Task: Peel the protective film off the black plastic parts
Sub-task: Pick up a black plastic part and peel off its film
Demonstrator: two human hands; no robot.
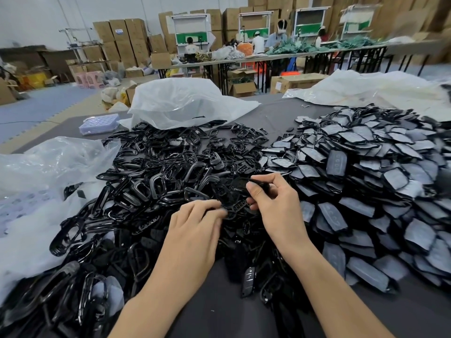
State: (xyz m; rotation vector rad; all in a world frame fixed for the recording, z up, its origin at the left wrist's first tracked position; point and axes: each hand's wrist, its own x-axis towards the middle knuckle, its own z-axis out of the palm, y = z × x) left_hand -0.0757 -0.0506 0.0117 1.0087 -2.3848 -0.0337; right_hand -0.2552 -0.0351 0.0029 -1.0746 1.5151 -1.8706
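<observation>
Hands (left hand [192, 230], right hand [274, 202]) pinch perhaps one black part [236, 206].

Bench [280, 113] cover: dark grey. Left heap of frames [158, 167]: glossy black. Right heap of filmed pieces [366, 167]: black under pale grey-blue film, a few showing a row of small rings. Black part [235, 207] between the fingers: plain black with a row of slots. Bags [185, 101]: milky white to clear. Tray [98, 123]: pale lilac with a dotted grid. Floor mats [48, 103]: blue-grey. Boxes [127, 37]: brown cardboard. Stools [90, 79]: pink. Far stations [192, 25]: white with green panels.
</observation>
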